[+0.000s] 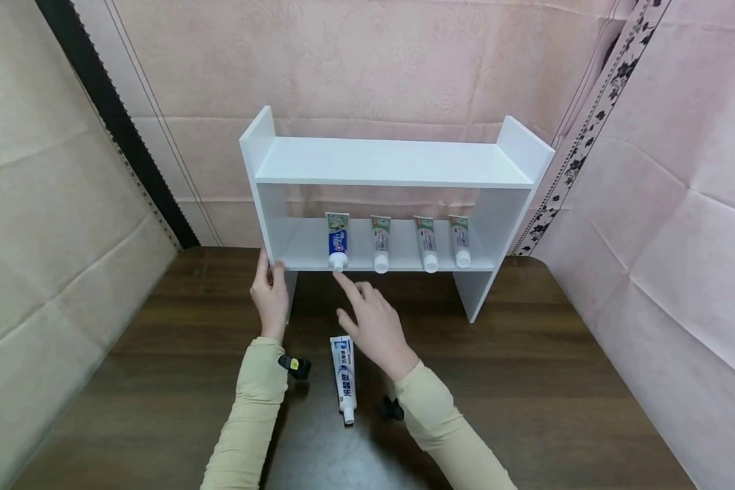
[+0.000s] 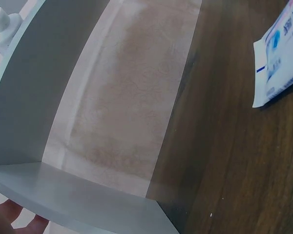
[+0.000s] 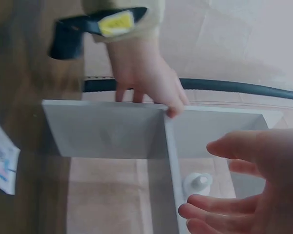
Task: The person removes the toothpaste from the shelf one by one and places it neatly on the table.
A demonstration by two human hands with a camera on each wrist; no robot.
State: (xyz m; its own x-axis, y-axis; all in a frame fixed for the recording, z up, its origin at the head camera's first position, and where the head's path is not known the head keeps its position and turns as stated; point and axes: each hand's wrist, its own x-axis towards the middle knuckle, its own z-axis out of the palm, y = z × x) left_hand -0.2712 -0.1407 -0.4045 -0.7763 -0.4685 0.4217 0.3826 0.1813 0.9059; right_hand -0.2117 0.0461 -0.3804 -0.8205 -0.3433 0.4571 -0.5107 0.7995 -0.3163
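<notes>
A white two-tier shelf (image 1: 398, 163) stands on the table. My left hand (image 1: 271, 299) holds its left side panel near the lower board, fingers along the outer face and thumb at the front edge. On the lower board lies a blue-and-green toothpaste tube (image 1: 337, 238), its white cap toward me. My right hand (image 1: 376, 327) is just in front of that cap, index finger extended and fingers spread, gripping nothing. Further right on this board are three grey-and-green toothpaste tubes (image 1: 381, 239). A white-and-blue toothpaste tube (image 1: 344, 374) lies on the table between my forearms.
The brown wooden table (image 1: 159, 395) extends around the shelf. Pale cloth (image 1: 380, 61) hangs behind it, with more cloth on both sides. The shelf's right side panel (image 1: 496, 252) reaches down to the tabletop.
</notes>
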